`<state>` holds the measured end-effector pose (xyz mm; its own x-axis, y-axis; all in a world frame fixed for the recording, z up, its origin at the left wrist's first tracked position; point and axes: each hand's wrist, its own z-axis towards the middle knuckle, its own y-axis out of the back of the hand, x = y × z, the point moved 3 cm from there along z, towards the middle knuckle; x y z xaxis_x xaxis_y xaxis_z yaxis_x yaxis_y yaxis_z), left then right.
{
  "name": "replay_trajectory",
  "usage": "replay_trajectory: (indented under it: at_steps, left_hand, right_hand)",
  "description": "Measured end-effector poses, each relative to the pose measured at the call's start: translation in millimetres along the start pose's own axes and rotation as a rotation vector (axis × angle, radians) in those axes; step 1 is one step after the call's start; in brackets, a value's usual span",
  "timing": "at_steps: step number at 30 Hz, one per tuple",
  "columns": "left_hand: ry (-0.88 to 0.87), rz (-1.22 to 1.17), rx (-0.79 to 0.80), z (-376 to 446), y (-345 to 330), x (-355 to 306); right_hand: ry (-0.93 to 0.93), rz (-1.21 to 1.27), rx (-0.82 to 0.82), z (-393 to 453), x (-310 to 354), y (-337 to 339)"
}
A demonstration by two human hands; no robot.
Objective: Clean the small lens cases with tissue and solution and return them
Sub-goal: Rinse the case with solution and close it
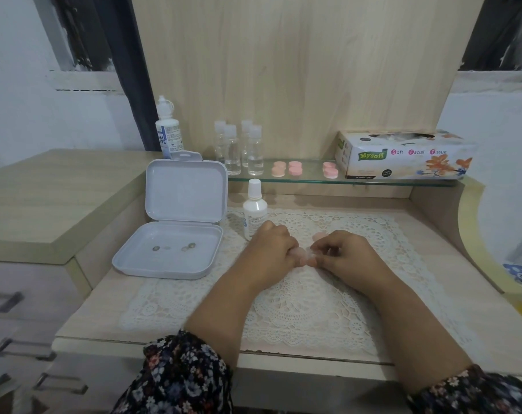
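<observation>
At centre, both hands, left (273,249) and right (344,252), pinch one pink lens case (302,254) with tissue (311,251), apparently mid-wipe, while five cases (295,168) wait on the glass shelf (373,182) at twelve o'clock.

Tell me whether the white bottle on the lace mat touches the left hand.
Cannot tell. In the head view the left hand overlaps the white bottle's base, hiding any contact or gap.

Both hands (271,249) (346,252) pinch a small lens case (309,254) over the lace mat (298,309).
</observation>
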<state>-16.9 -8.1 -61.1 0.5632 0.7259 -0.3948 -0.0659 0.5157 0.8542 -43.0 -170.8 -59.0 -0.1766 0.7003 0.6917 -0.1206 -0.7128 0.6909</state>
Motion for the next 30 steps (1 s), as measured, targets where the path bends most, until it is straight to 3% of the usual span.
replay_trajectory:
  at_steps: [9, 13, 17, 20, 28, 30]
  left_hand:
    - [-0.017, 0.055, -0.012, -1.3, 0.7, -1.7]
    - [0.0, 0.071, -0.029, -3.0, 2.3, -1.8]
    - [-0.005, 0.066, -0.027, -3.3, 2.6, -2.3]
    - [-0.007, 0.066, -0.023, -3.5, 2.9, -2.4]
    - [0.002, 0.056, -0.025, -3.6, 2.5, -1.2]
    - [-0.001, 0.064, -0.028, -3.5, 2.3, -1.2]
  right_hand:
    - [-0.013, 0.013, -0.002, -1.0, -3.2, -0.8]
    - [0.025, 0.067, -0.097, 2.3, -6.4, 1.9]
    - [0.05, -0.238, -0.058, 10.4, -15.4, -3.3]
    - [0.045, -0.294, -0.072, 11.9, -15.4, -5.6]
    - [-0.015, 0.009, -0.265, 5.3, -9.4, 2.8]
    - [0.021, 0.091, -0.249, 2.2, -3.6, 2.9]
